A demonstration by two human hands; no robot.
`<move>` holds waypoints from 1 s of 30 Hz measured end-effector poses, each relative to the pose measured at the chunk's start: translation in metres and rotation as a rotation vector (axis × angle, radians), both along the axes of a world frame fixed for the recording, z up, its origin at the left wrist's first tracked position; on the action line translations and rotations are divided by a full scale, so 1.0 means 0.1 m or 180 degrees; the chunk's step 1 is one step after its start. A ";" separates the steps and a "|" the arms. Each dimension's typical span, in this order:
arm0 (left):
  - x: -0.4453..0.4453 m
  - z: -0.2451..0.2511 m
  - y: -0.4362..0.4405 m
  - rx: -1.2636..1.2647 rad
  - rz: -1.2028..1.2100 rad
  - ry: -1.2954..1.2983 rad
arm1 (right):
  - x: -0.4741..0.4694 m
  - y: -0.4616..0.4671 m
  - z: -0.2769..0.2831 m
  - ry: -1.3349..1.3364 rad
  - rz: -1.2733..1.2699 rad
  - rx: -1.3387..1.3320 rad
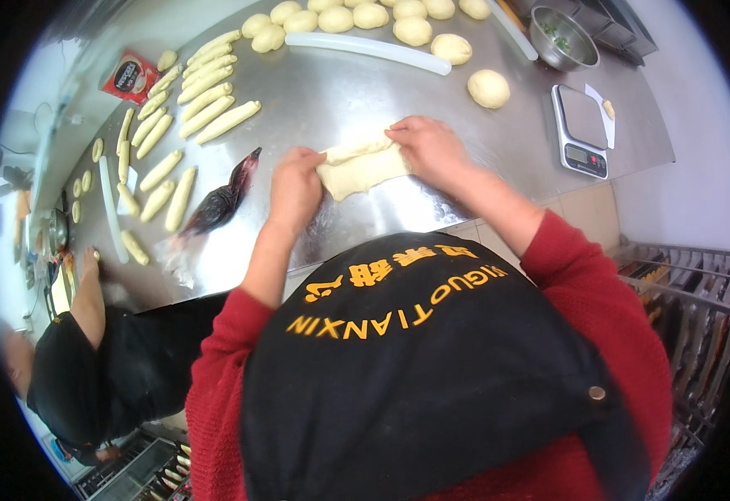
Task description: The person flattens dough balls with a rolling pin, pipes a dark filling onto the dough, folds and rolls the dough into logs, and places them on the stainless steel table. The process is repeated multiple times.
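A flattened sheet of pale dough [368, 172] lies on the steel table before me, its far edge folded over into a roll. My left hand [296, 185] grips the left end of that folded edge between thumb and fingers. At the opposite end, my right hand [431, 147] pinches the dough the same way. Left of my left hand lies a dark piping bag [221, 197], its tip pointing away from me. Beyond it, rolled dough sticks [227, 122] are lined up in a row. A round dough ball [488, 89] rests past my right hand.
A white rolling pin [368, 51] lies before several dough balls [335, 19]. At right are a digital scale [581, 131] and a metal bowl [564, 39] with green bits. Left, a co-worker's hand [91, 260] touches the steel table [315, 94] near another rolling pin [113, 210]. Racks [691, 282] stand at lower right.
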State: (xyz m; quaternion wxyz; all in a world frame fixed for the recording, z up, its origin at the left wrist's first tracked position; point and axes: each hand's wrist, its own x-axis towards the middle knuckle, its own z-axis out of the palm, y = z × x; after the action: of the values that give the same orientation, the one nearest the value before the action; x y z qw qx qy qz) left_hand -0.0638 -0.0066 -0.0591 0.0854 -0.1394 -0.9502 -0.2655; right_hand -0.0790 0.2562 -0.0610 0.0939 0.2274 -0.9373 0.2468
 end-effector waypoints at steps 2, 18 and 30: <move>-0.08 0.02 -0.05 0.0851 0.0570 -0.0146 | -0.08 0.08 0.06 -0.0291 -0.0260 -0.0420; 0.06 -0.02 0.02 0.0164 -0.1139 0.0029 | 0.11 0.15 -0.09 0.0022 0.0604 -0.0397; -0.18 -0.30 0.25 -0.0641 -0.0757 0.0456 | -0.18 -0.24 -0.17 0.0447 0.0711 -0.0083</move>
State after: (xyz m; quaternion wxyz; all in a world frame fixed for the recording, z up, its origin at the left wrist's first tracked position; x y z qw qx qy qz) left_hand -0.0814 0.0180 -0.0893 0.1065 -0.2772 -0.9402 -0.1666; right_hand -0.0975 0.2326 -0.0785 0.1342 0.3458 -0.8940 0.2513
